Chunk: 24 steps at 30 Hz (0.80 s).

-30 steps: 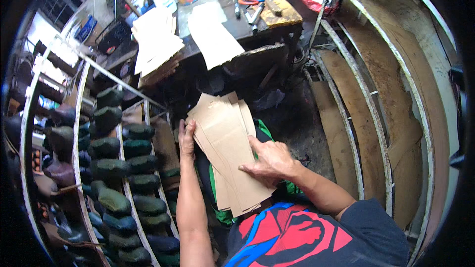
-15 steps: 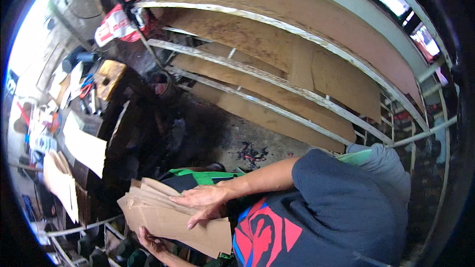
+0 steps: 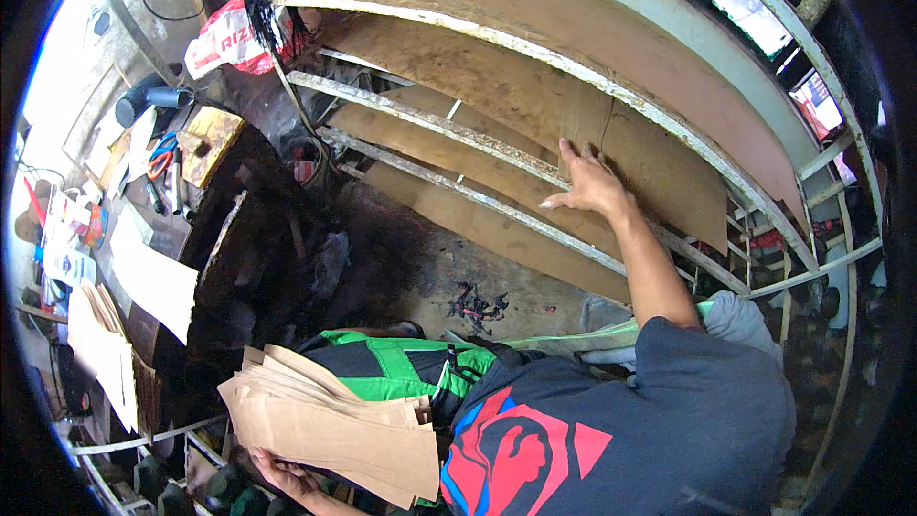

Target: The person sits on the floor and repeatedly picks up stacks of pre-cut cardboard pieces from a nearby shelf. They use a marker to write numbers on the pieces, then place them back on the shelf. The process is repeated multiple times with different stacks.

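Observation:
A fanned stack of brown cardboard pieces [image 3: 330, 420] rests over my lap, its edges uneven. My left hand [image 3: 284, 474] holds the stack from its lower edge, fingers partly hidden beneath it. My right hand [image 3: 594, 183] is stretched out to the rack, open with fingers spread. It is in front of a large brown sheet [image 3: 659, 167] on a shelf and beside the white shelf rail [image 3: 497, 145]; I cannot tell whether it touches either. Nothing shows in that hand.
At left, a cluttered bench [image 3: 143, 325] bears pale curved sheets [image 3: 158, 272], another card stack [image 3: 103, 354], scissors [image 3: 162, 155] and a yellowish block [image 3: 212, 145]. A red and white bag [image 3: 232, 36] is by the rack. Dark scraps [image 3: 478, 308] lie on the floor.
My right hand has left the top of the cardboard stack and moved up and right to the rack. My left hand still holds the stack, which has shifted slightly left.

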Available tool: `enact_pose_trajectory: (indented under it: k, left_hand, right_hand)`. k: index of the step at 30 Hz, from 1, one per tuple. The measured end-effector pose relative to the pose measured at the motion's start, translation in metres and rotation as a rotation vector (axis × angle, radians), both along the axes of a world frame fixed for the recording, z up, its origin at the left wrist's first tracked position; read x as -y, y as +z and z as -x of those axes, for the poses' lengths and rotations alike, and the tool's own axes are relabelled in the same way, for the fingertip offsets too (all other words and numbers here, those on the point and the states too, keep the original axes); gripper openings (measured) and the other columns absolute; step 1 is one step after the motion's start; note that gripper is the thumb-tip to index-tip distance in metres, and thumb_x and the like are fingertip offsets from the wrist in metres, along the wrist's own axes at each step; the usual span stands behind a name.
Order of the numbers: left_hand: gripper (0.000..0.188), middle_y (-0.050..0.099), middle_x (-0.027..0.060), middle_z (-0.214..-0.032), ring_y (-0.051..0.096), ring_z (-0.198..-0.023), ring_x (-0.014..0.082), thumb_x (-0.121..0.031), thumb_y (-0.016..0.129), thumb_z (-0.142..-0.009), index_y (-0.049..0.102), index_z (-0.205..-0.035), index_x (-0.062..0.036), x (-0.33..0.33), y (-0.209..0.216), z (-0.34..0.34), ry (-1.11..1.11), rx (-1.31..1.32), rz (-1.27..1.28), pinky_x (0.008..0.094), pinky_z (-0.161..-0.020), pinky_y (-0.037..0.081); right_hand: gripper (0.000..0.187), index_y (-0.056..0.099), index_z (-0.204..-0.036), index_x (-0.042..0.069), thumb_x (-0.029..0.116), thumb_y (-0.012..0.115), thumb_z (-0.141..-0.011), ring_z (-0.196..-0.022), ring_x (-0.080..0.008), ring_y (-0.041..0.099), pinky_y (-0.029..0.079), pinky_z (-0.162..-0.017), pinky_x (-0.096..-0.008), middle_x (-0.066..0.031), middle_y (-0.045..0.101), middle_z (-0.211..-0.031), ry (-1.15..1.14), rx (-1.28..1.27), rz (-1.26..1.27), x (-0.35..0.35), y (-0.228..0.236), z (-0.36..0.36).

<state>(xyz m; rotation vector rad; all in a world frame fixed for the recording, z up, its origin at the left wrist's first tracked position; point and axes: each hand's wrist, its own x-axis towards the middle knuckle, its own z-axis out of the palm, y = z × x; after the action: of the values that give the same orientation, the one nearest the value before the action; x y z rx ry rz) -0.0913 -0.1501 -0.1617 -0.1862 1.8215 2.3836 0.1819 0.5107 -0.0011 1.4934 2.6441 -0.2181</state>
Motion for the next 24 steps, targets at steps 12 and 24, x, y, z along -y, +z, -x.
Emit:
enact_pose_trajectory:
  k: [12, 24]
  left_hand:
    - [0.030, 0.070, 0.0048, -0.090, 0.064, -0.073, 0.0099, -0.025, 0.067, -0.105, 0.072, -0.110, 0.0037, -0.054, 0.074, -0.063, 0.570, -0.340, 0.510, 0.0239, -0.067, 0.051]
    - [0.050, 0.074, 0.0184, -0.117, 0.072, -0.101, 0.0174, -0.004, 0.068, -0.098, 0.050, -0.143, 0.0081, -0.062, 0.095, -0.144, 0.249, -0.007, -0.037, 0.0293, -0.089, 0.057]
  right_hand:
    - [0.051, 0.071, -0.125, -0.001, -0.006, 0.066, -0.074, -0.118, -0.0425, 0.068, 0.052, -0.103, -0.0530, -0.0239, 0.072, -0.122, 1.098, -0.837, 0.075, 0.230, 0.052, 0.120]
    - [0.071, 0.062, -0.138, 0.004, 0.050, 0.080, -0.087, -0.122, -0.0398, 0.062, 0.050, -0.102, -0.0546, -0.0222, 0.062, -0.135, 1.920, -0.553, 0.779, 0.358, 0.032, 0.150]
